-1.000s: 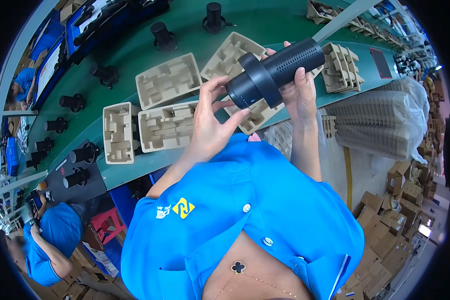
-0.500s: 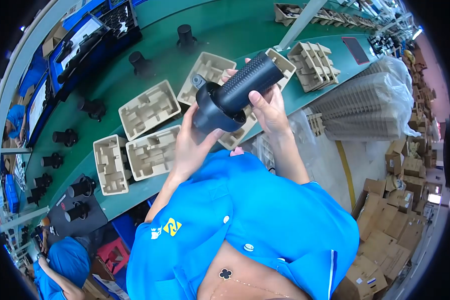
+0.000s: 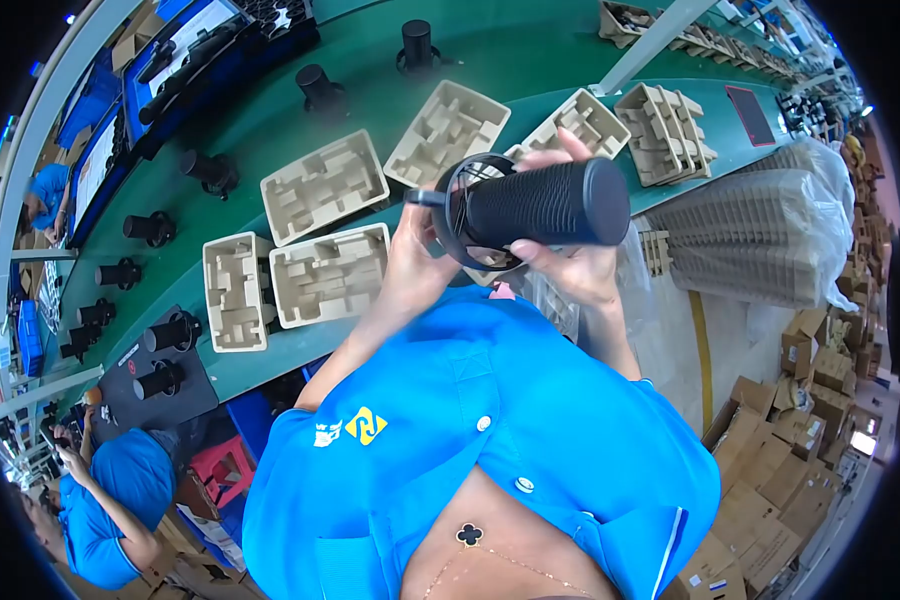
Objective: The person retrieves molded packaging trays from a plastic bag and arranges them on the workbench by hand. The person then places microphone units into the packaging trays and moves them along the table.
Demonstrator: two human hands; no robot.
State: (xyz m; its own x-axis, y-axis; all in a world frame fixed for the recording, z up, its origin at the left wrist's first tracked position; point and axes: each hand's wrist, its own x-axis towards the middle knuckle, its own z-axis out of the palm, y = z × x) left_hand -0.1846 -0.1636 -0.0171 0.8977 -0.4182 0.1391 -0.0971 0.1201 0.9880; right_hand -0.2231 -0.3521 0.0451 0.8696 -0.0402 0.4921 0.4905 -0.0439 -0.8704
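Note:
A black cylindrical microphone with a ribbed body is held up in front of my chest, lying nearly sideways with its smooth end to the right. Around its left end sits a black ring-shaped shock mount with cords across it. My left hand is closed on the mount's left side. The fingers and thumb of my right hand wrap round the microphone's body from behind and below. Behind them, beige moulded pulp trays lie on the green bench.
More black microphones stand in a curved row along the bench. Stacked pulp trays and a dark phone-like slab are at the right. Plastic-wrapped tray stacks and cardboard boxes fill the right side. A co-worker sits lower left.
The microphone has turned from a slanted pose to nearly level, its smooth end now toward the camera. Both hands stay on it. The whole view has shifted slightly.

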